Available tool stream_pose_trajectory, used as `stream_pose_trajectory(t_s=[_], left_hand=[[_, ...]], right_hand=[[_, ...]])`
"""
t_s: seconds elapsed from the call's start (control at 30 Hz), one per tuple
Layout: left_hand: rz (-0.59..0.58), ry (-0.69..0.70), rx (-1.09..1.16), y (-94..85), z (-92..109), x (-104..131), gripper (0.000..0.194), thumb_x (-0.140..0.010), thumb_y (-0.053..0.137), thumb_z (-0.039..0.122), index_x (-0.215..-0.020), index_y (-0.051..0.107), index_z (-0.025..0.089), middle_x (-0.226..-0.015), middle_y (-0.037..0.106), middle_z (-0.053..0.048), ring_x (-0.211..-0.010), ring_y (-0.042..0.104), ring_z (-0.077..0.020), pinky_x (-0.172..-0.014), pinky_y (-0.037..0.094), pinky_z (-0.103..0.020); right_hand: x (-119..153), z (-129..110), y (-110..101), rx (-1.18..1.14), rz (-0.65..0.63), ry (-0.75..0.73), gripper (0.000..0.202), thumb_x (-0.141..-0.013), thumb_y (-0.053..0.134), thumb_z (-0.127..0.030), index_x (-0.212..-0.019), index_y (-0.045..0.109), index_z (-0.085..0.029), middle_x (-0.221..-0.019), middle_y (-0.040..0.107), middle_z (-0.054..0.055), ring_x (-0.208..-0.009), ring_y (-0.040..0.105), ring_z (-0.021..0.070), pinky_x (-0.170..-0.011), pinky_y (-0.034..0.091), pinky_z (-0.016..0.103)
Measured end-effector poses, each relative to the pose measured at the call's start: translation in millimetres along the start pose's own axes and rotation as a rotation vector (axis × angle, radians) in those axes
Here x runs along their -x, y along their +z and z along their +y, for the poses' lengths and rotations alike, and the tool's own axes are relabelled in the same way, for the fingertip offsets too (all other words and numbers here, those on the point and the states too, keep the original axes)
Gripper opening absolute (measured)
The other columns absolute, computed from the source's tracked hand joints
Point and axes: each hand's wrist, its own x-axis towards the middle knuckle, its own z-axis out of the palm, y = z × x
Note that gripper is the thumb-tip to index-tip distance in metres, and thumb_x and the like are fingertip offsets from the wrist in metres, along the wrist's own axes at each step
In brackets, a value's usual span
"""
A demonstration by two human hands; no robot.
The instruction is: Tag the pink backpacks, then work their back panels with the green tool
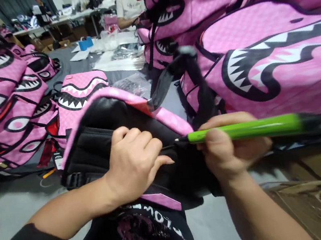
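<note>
Between the two hands, a pink and black backpack (111, 115) is held against the person's lap, its black back panel turned up. The left hand (136, 160) is pressed on that panel, its fingers (149, 144) curled shut, pinching the black fabric. A green-handled tool (241, 129) is gripped by the closed right hand (229, 151), its dark tip laid just beside the left fingertips. Pink shark-mouth backpacks (266, 58) are stacked behind and to both sides on the bench (4, 209).
</note>
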Motion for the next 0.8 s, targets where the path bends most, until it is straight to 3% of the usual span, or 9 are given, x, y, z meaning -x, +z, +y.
stream_pose_trajectory(t_s=[0.13, 0.27, 0.4, 0.5, 0.57, 0.67, 0.73, 0.8], left_hand=[[-0.126, -0.059, 0.002, 38.4, -13.8, 18.8, 0.018, -0.091, 0.058, 0.032, -0.084, 0.065, 0.017, -0.079, 0.065, -0.003, -0.078, 0.054, -0.0190, -0.073, 0.031, -0.036], [-0.186, -0.025, -0.035, 60.9, -32.1, 26.0, 0.015, -0.093, 0.053, 0.024, -0.096, 0.067, 0.018, -0.085, 0.068, -0.002, -0.082, 0.058, -0.0196, -0.076, 0.032, -0.036], [-0.205, 0.040, -0.030, 61.3, -45.0, 26.8, 0.021, -0.094, 0.052, 0.023, -0.109, 0.064, 0.016, -0.096, 0.070, -0.004, -0.088, 0.061, -0.0191, -0.078, 0.034, -0.036], [-0.235, 0.090, 0.012, 53.7, -67.9, 26.3, 0.023, -0.093, 0.056, 0.025, -0.113, 0.063, 0.017, -0.099, 0.072, -0.005, -0.090, 0.064, -0.0168, -0.074, 0.037, -0.032], [-0.230, 0.057, 0.003, 47.0, -88.9, 25.9, 0.017, -0.093, 0.056, 0.026, -0.103, 0.066, 0.018, -0.090, 0.073, -0.003, -0.081, 0.065, -0.0149, -0.070, 0.037, -0.030], [-0.109, 0.006, -0.034, 38.4, -113.0, 19.3, 0.019, -0.096, 0.049, 0.024, -0.100, 0.067, 0.019, -0.084, 0.073, -0.001, -0.074, 0.065, -0.0136, -0.068, 0.038, -0.029], [-0.023, 0.012, -0.048, 36.2, -118.6, 7.0, 0.024, -0.094, 0.051, 0.026, -0.115, 0.063, 0.021, -0.107, 0.072, -0.005, -0.095, 0.065, -0.0174, -0.079, 0.040, -0.031], [-0.053, 0.024, -0.052, 38.4, -118.3, -10.7, 0.048, -0.088, 0.062, 0.029, -0.134, 0.050, 0.022, -0.135, 0.058, -0.011, -0.121, 0.053, -0.0244, -0.092, 0.037, -0.036]], right_hand=[[23.6, 36.2, 24.8, -0.035, -0.084, 0.103, 0.025, -0.086, 0.059, -0.040, -0.072, 0.059, -0.019, -0.057, 0.058, -0.002, -0.044, 0.052, 0.0117, -0.042, 0.042, 0.025], [37.5, 51.9, 48.1, -0.054, -0.101, 0.184, 0.024, -0.086, 0.060, -0.040, -0.078, 0.061, -0.018, -0.065, 0.064, 0.001, -0.051, 0.060, 0.0140, -0.046, 0.046, 0.025], [34.9, 51.3, 56.9, -0.037, -0.136, 0.117, 0.021, -0.085, 0.063, -0.038, -0.084, 0.063, -0.017, -0.068, 0.066, 0.001, -0.053, 0.062, 0.0145, -0.050, 0.049, 0.026], [31.5, 52.9, 52.6, -0.001, -0.035, 0.136, 0.020, -0.086, 0.063, -0.037, -0.082, 0.062, -0.017, -0.062, 0.063, -0.001, -0.045, 0.058, 0.0132, -0.045, 0.046, 0.025], [31.7, 52.7, 50.5, -0.060, 0.023, 0.152, 0.021, -0.087, 0.062, -0.038, -0.091, 0.062, -0.018, -0.062, 0.064, -0.001, -0.042, 0.059, 0.0142, -0.042, 0.047, 0.026], [35.7, 49.9, 59.8, -0.074, -0.070, 0.004, 0.033, -0.088, 0.062, -0.034, -0.117, 0.059, -0.019, -0.083, 0.073, 0.006, -0.062, 0.071, 0.0206, -0.059, 0.058, 0.033], [39.9, 48.5, 75.0, 0.005, -0.102, -0.199, 0.042, -0.087, 0.064, -0.030, -0.127, 0.056, -0.022, -0.099, 0.074, 0.010, -0.082, 0.074, 0.0238, -0.073, 0.059, 0.037], [45.1, 48.0, 92.4, 0.058, -0.085, -0.366, 0.047, -0.087, 0.065, -0.026, -0.132, 0.054, -0.024, -0.105, 0.074, 0.010, -0.091, 0.072, 0.0240, -0.077, 0.058, 0.036]])
